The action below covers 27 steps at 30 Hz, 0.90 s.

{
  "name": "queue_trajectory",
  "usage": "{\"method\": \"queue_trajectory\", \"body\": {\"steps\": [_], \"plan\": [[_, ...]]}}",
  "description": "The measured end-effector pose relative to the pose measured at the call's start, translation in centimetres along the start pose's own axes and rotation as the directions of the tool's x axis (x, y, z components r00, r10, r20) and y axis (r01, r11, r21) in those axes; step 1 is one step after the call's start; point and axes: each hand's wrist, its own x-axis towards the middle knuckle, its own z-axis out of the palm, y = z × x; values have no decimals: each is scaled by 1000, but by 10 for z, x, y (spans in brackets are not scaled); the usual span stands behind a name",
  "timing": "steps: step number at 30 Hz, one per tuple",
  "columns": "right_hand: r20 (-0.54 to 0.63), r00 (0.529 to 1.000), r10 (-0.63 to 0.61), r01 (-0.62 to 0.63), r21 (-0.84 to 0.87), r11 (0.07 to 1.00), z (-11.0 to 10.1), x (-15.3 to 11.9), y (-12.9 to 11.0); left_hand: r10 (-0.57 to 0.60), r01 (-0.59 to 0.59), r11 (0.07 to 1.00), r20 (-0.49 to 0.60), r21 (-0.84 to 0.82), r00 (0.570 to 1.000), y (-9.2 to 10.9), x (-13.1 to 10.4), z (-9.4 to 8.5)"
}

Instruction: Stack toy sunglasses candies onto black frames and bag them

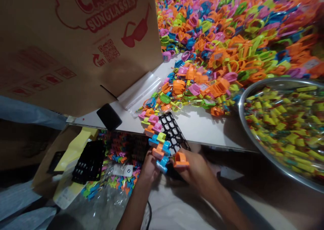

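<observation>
Black grid tray point(174, 132) is steadied at its near end by left hand point(149, 167); orange piece point(180, 159) is pinched in right hand point(193, 167), poised beside the filled row point(155, 135) for slotting.

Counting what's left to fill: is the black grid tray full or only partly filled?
Partly filled: the black grid tray has coloured pieces along its left side, while its right cells show empty.

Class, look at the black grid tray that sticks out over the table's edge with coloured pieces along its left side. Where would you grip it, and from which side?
Probably grip the black grid tray by its bare right rim, coming from the right. The coloured pieces fill its left columns, and the left hand and right hand, which holds an orange piece, crowd the near end. The open cells give fingers purchase.
</observation>
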Motion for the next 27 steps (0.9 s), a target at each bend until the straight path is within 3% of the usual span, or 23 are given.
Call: {"method": "queue_trajectory", "body": {"steps": [5,10,13,16,18,20,21,22,23,25,27], "plan": [[-13,1000,5,-7,-159,987,13,-2,-9,27,-29,999,34,45,999,1,-8,11],[-83,997,3,-19,-186,982,17,-8,2,-13,5,993,72,115,997,-5,0,13],[-144,989,23,-48,-176,983,13,-13,18,-85,24,956,197,291,977,-6,8,18],[-164,984,74,-107,-204,973,12,-14,37,-139,-98,792,336,602,932,10,15,13],[-204,973,106,-157,-252,955,13,-13,45,-98,-197,600,315,775,944,36,18,0],[-245,962,118,-190,-293,937,14,-12,48,116,-265,381,238,886,964,76,20,-18],[-251,960,120,-196,-305,932,15,-12,48,281,-291,237,221,927,934,100,21,-27],[-246,962,121,-197,-309,931,15,-11,48,459,-261,94,191,961,868,125,22,-35],[-242,962,128,-201,-307,930,16,-11,47,587,-154,-10,130,988,799,150,24,-42],[-218,967,134,-197,-295,935,16,-9,47,738,116,-123,13,986,674,197,32,-48],[-225,966,130,-194,-290,937,16,-7,48,760,222,-126,-50,967,648,233,44,-47]]}}
